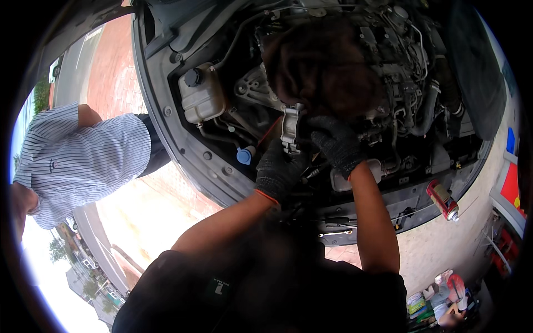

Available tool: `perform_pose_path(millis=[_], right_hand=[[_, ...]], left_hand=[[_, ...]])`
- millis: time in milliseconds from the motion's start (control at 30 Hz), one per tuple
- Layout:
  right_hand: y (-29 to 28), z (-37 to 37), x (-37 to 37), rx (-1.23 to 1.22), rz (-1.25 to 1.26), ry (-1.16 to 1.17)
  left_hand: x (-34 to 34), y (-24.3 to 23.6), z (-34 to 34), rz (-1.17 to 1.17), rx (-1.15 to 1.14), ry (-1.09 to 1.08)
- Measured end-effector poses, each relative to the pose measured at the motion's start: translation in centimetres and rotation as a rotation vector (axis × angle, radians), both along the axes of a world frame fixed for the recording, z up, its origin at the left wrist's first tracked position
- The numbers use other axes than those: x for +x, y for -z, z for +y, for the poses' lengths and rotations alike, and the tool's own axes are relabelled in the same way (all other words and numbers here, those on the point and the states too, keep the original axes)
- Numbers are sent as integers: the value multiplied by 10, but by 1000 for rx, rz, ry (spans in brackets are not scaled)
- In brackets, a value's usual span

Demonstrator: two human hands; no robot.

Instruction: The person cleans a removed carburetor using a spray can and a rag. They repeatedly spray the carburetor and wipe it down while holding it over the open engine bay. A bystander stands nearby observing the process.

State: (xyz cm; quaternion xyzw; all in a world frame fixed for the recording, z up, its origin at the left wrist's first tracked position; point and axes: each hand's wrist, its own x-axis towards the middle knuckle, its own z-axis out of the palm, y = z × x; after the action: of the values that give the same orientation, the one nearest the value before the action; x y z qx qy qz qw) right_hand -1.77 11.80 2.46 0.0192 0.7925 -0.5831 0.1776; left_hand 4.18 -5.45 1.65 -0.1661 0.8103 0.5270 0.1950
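Observation:
Both of my hands wear dark grey knitted gloves with orange cuffs, and both are over the front of an engine bay. A silver metal housing (290,129) with ribbed, bolt-holed edges is held upright between them; its exact kind I cannot make out. My left hand (281,171) is closed on its lower end. Curled at the housing's dark right side is my right hand (336,145), its fingertips partly hidden there. Just beyond, a dark brown cloth (319,66) lies draped over the engine (397,75). A thin red line runs down beside the housing.
On the left are a coolant reservoir (201,97) with a black cap and a blue-capped filler (244,155). A spray can (442,201) and a wrench (336,233) lie along the front edge. A person in a striped shirt (94,161) stands at the left.

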Motion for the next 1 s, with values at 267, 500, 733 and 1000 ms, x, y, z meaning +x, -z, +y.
perform_pose_path(millis=[267, 500, 733, 1000], right_hand=[[-17, -31, 9, 435, -80, 223], [-24, 54, 228, 428, -65, 581], [-6, 147, 370, 573, -435, 854], [58, 64, 377, 545, -424, 660]], left_hand=[[-4, 9, -7, 12, 174, -56], [-7, 6, -14, -15, 191, -2], [-6, -7, -9, 15, 193, -10], [-12, 0, -19, 24, 244, 78]])
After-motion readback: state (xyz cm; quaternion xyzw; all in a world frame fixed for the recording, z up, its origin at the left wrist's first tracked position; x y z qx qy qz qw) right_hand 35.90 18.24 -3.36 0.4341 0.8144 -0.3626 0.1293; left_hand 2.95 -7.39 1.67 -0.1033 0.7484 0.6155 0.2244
